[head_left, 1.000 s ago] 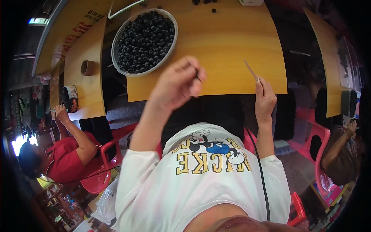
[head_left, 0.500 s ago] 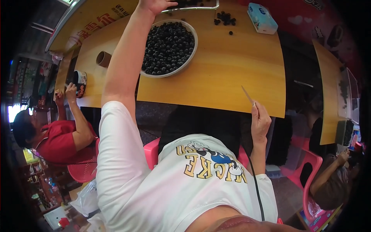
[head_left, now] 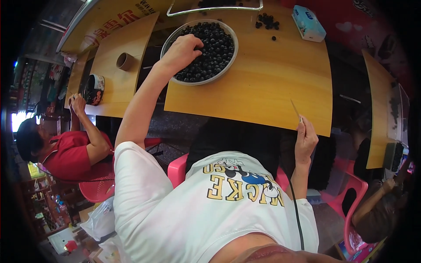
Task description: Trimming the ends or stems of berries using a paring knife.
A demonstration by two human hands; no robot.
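The left hand (head_left: 184,50) has come back from beyond the bowl (head_left: 237,46) to its dark round berries (head_left: 215,52), fingers bunched, any hold unclear. Right of and nearer than the bowl, the right hand (head_left: 305,139) pinches a slim knife (head_left: 295,109).

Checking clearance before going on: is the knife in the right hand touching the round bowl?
Apart. The head view shows a wide stretch of yellow tabletop between the knife and the round bowl.
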